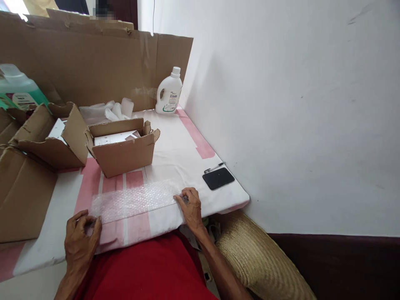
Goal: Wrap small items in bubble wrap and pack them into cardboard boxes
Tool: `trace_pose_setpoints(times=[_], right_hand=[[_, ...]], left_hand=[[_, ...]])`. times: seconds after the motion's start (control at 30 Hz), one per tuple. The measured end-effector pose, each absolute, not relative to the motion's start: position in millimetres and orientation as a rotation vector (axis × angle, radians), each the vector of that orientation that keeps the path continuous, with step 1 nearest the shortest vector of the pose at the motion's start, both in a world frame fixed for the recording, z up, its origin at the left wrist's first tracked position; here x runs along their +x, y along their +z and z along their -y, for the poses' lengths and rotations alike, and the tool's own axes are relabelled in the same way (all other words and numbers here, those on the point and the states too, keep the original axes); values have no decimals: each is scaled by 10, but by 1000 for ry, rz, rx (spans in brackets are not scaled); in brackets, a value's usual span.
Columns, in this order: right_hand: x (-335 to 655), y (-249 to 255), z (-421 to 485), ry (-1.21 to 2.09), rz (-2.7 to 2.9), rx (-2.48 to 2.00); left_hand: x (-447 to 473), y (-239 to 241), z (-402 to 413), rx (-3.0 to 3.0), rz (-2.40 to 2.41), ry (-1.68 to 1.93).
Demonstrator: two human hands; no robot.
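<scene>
A clear strip of bubble wrap lies stretched across the near edge of the table, over its pink and white cover. My left hand pinches the strip's left end between thumb and fingers. At the other end, my right hand has thumb and fingertips closed on the right corner. Just beyond the strip stands an open cardboard box with a white item inside; what that item is cannot be made out.
More cardboard boxes stand at the left. A black phone and a pen lie by the right edge. A white bottle, clear plastic and a green-liquid jug sit before a cardboard panel. A wall bounds the right.
</scene>
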State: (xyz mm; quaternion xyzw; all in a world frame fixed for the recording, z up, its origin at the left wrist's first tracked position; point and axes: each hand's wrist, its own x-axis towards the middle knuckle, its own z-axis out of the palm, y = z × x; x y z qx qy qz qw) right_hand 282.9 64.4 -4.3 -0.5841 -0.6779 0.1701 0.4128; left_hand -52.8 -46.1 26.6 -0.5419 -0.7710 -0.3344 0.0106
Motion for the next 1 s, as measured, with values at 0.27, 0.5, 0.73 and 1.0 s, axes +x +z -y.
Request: trace_pose_setpoints(times=[0.27,0.5,0.73,1.0], right_hand=[[2501,136,-465,247,1651,-1505],[1569,274,-230,322,2530,-858],[2429,23,-484,314,2478,-1291],[2768,-15,-669,194,2504,-1364]], left_hand=[[-295,441,449,-1654,2228,-942],[-233,-5,182,-2282,1759,-547],[-185,-27,194,-2158,2034,-466],[-187,141,167,-2167,2044,-425]])
